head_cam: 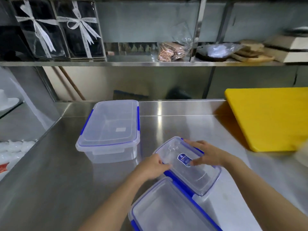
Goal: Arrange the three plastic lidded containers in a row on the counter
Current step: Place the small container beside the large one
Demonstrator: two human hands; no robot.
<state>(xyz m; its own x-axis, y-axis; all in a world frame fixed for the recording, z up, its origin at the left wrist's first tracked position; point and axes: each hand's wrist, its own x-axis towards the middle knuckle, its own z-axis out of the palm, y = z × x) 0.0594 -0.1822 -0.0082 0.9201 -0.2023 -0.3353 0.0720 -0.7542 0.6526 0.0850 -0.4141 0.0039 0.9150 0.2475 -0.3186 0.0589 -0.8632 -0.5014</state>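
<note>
Middle container (pixel 188 165): clear plastic with blue clips and a blue label on its lid; it sat turned at an angle on the table, between the two others, with both hands on it.
Left grip (pixel 154 165): the left hand was closed over the lid's left edge, fingers curled onto the rim.
Right grip (pixel 205 154): the right hand lay across the lid's far right side, fingers spread and pressed on the lid near the label, thumb at the far edge; it held the container rather than hanging loose.
Near container (pixel 166 209): the same kind, lidded, at the bottom of the view, just beside the middle one and seemingly touching its near corner.
Far container (pixel 110 129): larger, lidded, standing alone to the left and further back on the table, apart from the other two.
Table (pixel 50 172): bare stainless steel.
Yellow cutting board (pixel 270 119): lay flat at the right.
Shelf (pixel 133 63): ran above the back, carrying ribboned boxes (pixel 58 29) and a bagged item (pixel 171 50).
</note>
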